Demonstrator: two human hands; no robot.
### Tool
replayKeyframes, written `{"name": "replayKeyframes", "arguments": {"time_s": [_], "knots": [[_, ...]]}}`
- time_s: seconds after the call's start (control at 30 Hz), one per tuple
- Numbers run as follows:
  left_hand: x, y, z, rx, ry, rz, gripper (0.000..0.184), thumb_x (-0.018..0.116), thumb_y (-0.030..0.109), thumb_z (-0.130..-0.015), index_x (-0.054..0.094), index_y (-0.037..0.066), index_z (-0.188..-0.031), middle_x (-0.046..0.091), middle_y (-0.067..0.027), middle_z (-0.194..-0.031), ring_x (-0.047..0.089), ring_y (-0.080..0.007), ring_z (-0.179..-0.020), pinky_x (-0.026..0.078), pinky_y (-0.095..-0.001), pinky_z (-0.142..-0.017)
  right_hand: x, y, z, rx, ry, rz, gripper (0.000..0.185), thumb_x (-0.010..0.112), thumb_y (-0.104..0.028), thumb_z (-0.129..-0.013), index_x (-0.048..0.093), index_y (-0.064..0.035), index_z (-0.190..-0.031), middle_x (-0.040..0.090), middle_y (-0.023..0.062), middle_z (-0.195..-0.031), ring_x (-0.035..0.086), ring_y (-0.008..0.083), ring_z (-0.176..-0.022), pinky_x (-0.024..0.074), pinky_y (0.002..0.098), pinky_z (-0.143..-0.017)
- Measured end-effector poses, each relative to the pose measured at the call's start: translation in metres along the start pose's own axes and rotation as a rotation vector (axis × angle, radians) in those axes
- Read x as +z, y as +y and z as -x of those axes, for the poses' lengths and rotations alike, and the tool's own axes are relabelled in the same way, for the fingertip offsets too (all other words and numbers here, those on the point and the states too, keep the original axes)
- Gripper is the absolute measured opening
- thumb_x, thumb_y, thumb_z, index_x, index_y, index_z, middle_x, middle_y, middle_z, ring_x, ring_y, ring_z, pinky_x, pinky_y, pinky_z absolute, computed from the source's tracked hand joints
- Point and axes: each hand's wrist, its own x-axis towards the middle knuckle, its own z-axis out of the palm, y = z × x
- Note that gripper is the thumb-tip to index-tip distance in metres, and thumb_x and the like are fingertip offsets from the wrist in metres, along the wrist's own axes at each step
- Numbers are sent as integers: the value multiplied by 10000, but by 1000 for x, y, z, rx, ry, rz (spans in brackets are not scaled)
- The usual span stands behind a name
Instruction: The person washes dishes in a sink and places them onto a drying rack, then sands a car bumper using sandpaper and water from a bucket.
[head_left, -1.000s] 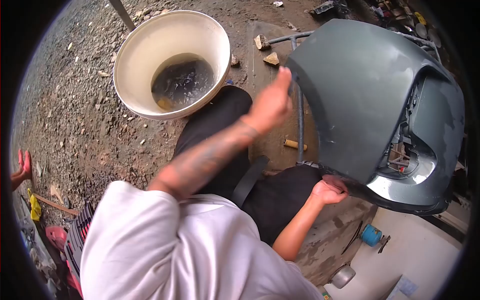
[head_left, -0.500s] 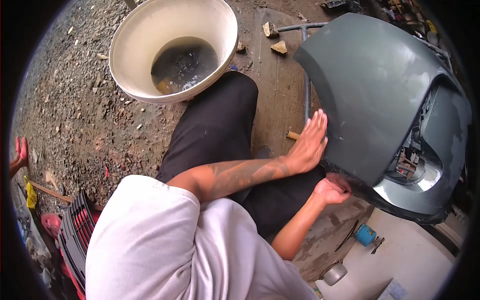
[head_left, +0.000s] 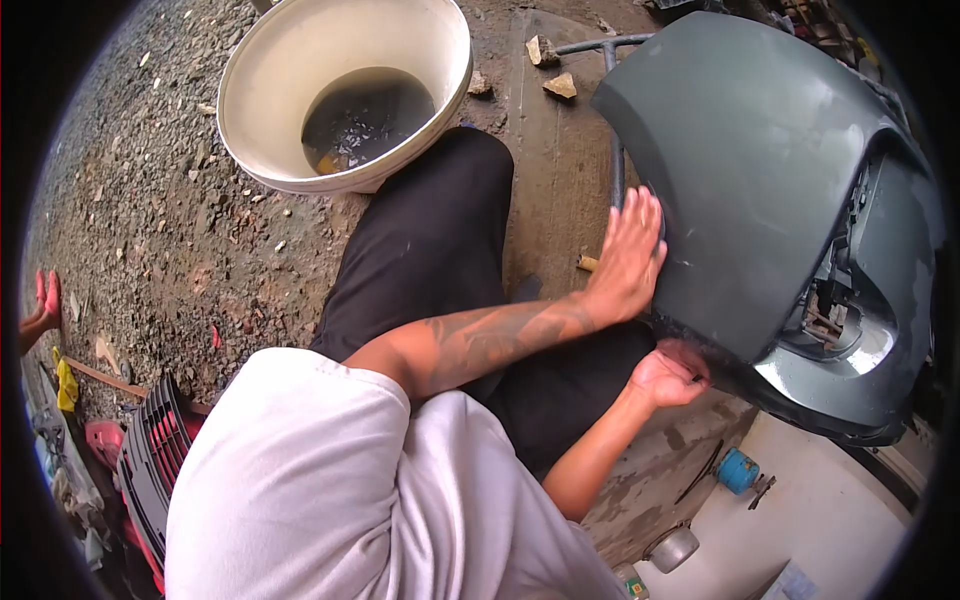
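Observation:
A dark green-grey car bumper [head_left: 740,190] stands at the right, its surface partly glossy and wet-looking. My left hand [head_left: 630,255] lies against the bumper's near edge, fingers stretched out and close together. Lower down, my right hand [head_left: 668,376] is turned palm up at the bumper's dark bottom edge. Its fingers are curled and partly hidden there, and a small dark bit shows by the fingertips; what it grips is unclear. Beyond my knee stands a large whitish bucket [head_left: 250,95] with murky water [head_left: 370,120] in the bottom.
A metal pipe stand [head_left: 614,130] is behind the bumper, with rock pieces [head_left: 560,86] near it. At the lower right are a blue canister [head_left: 735,470] and a metal pot [head_left: 672,548]. A black grille [head_left: 150,470] lies at the left. Another person's hand [head_left: 42,305] shows at the far left.
My left hand has slid a little farther up along the bumper's edge. My right hand stays at the bottom edge with only a slight shift. The view has tilted slightly.

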Motion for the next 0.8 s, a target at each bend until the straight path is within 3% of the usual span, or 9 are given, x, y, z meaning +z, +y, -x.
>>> {"name": "replayKeyframes", "arguments": {"time_s": [0.07, 0.13, 0.17, 0.23, 0.27, 0.33, 0.47, 0.7, 0.8], "knots": [[-1, -2, -7, -28, 9, -32, 587, 377, 179, -973, 114, -20, -1458, 72, -232, -1524, 19, -377, -1420, 42, -505, -1132, -13, -3, -1, 13, -4, -64, 331, 419, -381, -883, 590, -133, -744, 595, 29, -710, 565, 181, -618, 451, 285, -532], [0, 12, 13, 19, -55, -13, 591, 371, 193, -976, 106, -17, -1460, 61, -227, -1527, 13, -375, -1420, 41, -511, -1131, -26, -4, -11, 11, -297, 2, 324, 462, -407, -894, 627, -129, -881, 631, 37, -906, 599, 190, -814, 496, 324, -698], [-2, 17, 23, 67, -122, 3, 594, 366, 207, -979, 98, -14, -1462, 49, -221, -1530, 7, -373, -1421, 40, -518, -1129, -21, -1, -11, 14, -300, -3, 324, 462, -407, -894, 627, -129, -881, 631, 37, -906, 599, 190, -814, 496, 324, -698], [-3, 15, 20, 42, -190, 23, 605, 350, 237, -981, 81, -9, -1464, 35, -217, -1533, -9, -372, -1421, 39, -526, -1127, 39, 2, 10, -145, 24, -58, 406, 480, -457, -907, 588, -118, -1103, 583, 64, -1169, 543, 217, -1073, 432, 365, -942], [0, 6, 4, -13, -106, -30, 611, 346, 245, -979, 75, -7, -1465, 30, -217, -1533, -14, -372, -1421, 37, -527, -1127, 32, 3, 7, -148, 30, -54, 406, 480, -457, -907, 588, -118, -1103, 583, 64, -1169, 543, 217, -1073, 432, 365, -942], [1, -8, -20, -74, -37, -89, 618, 319, 268, -979, 56, -5, -1467, 3, -209, -1537, -23, -369, -1422, 25, -532, -1125, 12, 2, -2, -171, -74, 51, 528, 473, -494, -914, 478, -109, -1276, 436, 86, -1375, 404, 236, -1262, 278, 387, -1098], [-4, 20, 26, 37, -237, -26, 616, 300, 270, -980, 54, -26, -1460, -6, -200, -1539, -35, -358, -1424, 6, -535, -1123, 8, 3, -5, -158, -51, 36, 567, 455, -501, -922, 447, -87, -1309, 401, 93, -1400, 387, 234, -1275, 277, 394, -1105], [1, 9, 1, -29, -115, -76, 625, 318, 249, -965, 52, -29, -1458, 2, -209, -1536, -51, -368, -1421, -1, -552, -1116, 13, 5, -6, -254, -33, 124, 570, 422, -524, -928, 464, -82, -1285, 459, 92, -1345, 428, 217, -1240, 302, 385, -1088], [-8, 13, 15, 10, -239, -71, 639, 323, 252, -962, 32, -17, -1463, -21, -209, -1537, -60, -367, -1421, -15, -553, -1113, 18, 2, 3, -85, 20, 106, 552, 416, -525, -933, 479, -91, -1267, 492, 71, -1310, 465, 197, -1201, 355, 362, -1049]]}}
